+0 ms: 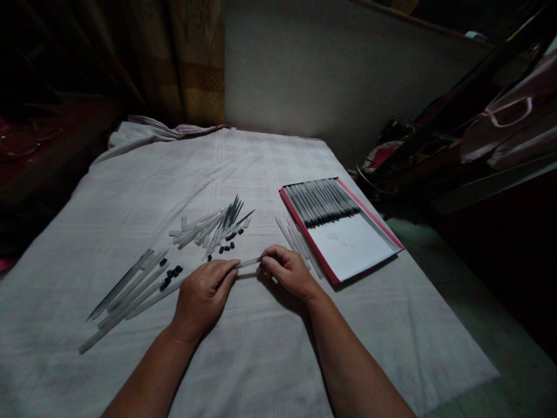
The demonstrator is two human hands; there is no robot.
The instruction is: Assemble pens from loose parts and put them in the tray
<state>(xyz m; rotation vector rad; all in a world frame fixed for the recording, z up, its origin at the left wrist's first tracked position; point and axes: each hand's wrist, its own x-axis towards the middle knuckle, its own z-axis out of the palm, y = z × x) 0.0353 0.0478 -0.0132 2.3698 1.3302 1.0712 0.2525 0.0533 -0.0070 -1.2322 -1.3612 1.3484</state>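
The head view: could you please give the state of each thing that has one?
Left hand: pinching one end of a clear tube
Right hand: pinching its other end
Clear tube: held between both hands
Loose tubes: lying in separate groups
Dark rods: mostly in a loose cluster
Black plugs: loose, scattered
Box: open, partly filled
Pens in the box: lined up side by side
Cloth: spread out, rumpled at the far left

You have a flat surface under a pale, checked cloth (270, 354). Directly on it lie a loose row of clear tubes (130, 299), a middle pile with dark slim refills (230, 215), scattered black caps (175, 271), and a red-edged tray (308, 235), with clear sticks (285, 233) just beside it.
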